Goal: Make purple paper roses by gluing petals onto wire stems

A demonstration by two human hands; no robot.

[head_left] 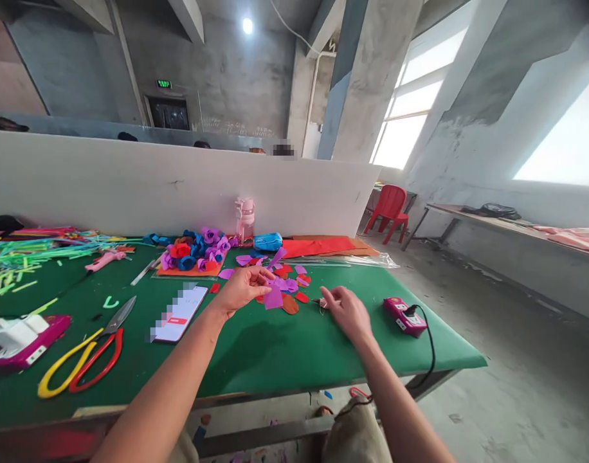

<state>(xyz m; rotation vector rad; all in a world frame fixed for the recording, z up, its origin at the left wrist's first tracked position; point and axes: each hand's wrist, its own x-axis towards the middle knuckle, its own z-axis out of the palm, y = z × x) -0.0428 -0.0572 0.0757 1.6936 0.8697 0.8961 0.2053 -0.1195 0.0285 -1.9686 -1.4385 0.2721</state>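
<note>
purple piece (273,298) pinched in raised left grip (241,288), right grip (350,313) curled low, hold unclear

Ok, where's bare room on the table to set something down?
Bare green tabletop lies between the phone and right hand, nearer than the loose petals, and from the right-side socket block back to the clear plastic. Crowded: back left, with thin strips, and the flower pile.

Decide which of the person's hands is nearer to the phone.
Left. The left hand is just right of the phone; the right hand is farther off on that same side, past the left.
</note>
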